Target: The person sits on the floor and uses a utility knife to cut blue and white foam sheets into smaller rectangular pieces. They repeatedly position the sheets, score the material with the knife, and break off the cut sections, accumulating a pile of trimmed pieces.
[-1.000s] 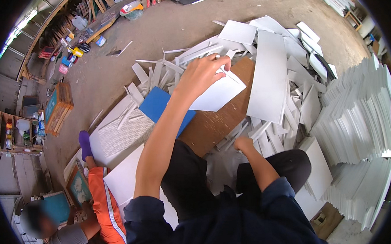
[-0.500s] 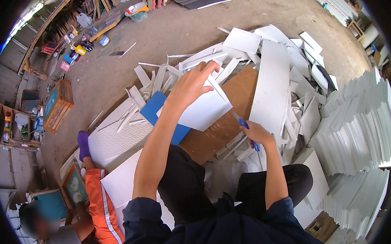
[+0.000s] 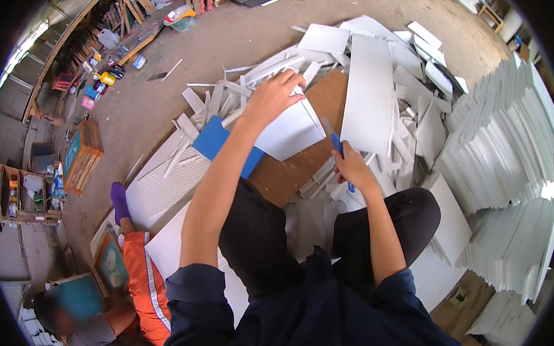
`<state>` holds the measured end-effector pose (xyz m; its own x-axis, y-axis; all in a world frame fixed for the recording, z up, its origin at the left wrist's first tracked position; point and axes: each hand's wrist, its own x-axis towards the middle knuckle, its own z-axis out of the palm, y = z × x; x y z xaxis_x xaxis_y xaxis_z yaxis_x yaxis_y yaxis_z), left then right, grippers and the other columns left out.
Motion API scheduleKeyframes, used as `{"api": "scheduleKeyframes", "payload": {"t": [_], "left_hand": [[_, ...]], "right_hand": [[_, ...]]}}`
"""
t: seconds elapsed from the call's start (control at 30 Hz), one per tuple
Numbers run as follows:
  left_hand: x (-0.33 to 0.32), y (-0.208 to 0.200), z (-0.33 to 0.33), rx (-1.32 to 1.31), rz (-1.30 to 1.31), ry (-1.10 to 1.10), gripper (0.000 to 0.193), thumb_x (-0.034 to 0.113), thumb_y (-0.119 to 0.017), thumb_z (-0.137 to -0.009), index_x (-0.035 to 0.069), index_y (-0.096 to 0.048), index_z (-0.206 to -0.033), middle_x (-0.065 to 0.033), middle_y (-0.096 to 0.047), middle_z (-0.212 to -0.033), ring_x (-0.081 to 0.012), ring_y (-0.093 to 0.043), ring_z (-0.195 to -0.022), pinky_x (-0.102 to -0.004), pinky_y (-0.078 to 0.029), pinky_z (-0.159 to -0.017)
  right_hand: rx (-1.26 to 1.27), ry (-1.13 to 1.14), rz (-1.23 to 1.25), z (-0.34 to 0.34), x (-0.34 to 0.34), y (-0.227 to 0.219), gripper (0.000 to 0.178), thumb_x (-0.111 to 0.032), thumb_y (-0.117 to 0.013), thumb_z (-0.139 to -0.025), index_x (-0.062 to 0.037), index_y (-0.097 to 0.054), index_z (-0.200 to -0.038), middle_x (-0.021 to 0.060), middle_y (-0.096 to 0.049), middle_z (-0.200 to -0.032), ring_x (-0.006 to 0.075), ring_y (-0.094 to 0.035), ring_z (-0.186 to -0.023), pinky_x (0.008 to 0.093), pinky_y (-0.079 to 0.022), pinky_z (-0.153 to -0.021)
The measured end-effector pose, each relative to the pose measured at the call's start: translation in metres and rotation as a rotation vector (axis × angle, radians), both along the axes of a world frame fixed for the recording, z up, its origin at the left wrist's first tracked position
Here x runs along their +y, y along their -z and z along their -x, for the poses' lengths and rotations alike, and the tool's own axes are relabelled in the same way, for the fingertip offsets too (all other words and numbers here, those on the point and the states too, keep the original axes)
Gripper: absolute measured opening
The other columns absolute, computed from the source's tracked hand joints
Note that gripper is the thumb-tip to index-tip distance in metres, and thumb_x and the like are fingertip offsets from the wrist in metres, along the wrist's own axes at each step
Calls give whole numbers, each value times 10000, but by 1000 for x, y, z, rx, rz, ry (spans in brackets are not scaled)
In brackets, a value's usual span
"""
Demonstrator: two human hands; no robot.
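Left hand (image 3: 274, 99) reaching farther forward, curled; right hand (image 3: 353, 168) lower, closed tight.

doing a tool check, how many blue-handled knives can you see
1: the blue-handled knife in the right hand, blade pointing away from the person, near the white sheet. Others may be hidden under the white scraps.

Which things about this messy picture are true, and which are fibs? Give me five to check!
1. The right hand holds a thin-bladed knife with a blue handle. True.
2. The left hand rests on a knee. False: it holds a smooth, flat white sheet.
3. The flat blue sheet is right of the white one. False: the flat blue sheet shows on its left.
4. Another person wears orange trousers. True.
5. The tall stack of thin white sheets stands left. False: it's on the right.
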<state>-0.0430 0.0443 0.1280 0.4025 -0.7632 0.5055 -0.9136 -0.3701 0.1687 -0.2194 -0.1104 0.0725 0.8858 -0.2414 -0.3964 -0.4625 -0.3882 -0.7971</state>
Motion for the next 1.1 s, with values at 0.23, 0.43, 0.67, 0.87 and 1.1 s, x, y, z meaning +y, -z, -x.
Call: {"api": "scheduleKeyframes", "payload": {"t": [0.23,0.43,0.67,0.87,1.1], "left_hand": [[17,-9,-2,104,-163,-325,416,353,-629,-783,135,-403,-1055,-165,-602,-669,-346,-609,-651,-400,-483,-583],[22,11,-12,-106,-149,-221,358,360,-641,-767,150,-458,-991,-44,-614,-890,-292,-618,-666,-382,-502,-556],[-1,20,-7,-213,-90,-76,242,341,-655,-739,146,-555,-843,-31,-566,-760,-186,-621,-663,-319,-514,-542],[-16,17,0,3,-174,-8,251,245,-612,-789,161,-622,-1025,-10,-615,-985,-202,-603,-884,-315,-499,-764],[-13,9,3,135,-239,-28,270,222,-606,-791,204,-615,-1060,-33,-588,-1049,-235,-585,-922,-330,-480,-797]], "right_hand": [[-148,-78,466,10,9,39,332,-320,-439,-904,9,-408,-945,287,-587,-723,465,-576,-727,527,-462,-655],[-172,-40,443,4,22,42,351,-341,-422,-909,6,-445,-859,271,-586,-682,444,-587,-690,520,-466,-633],[-138,-63,447,0,25,45,358,-332,-389,-919,9,-450,-828,264,-588,-672,443,-586,-673,514,-469,-619],[-145,20,424,-3,19,69,352,-329,-369,-924,3,-456,-844,271,-584,-668,449,-586,-677,514,-472,-628],[-186,-25,518,-13,26,39,353,-338,-371,-922,-10,-480,-845,224,-589,-611,420,-595,-595,494,-482,-538]]}}
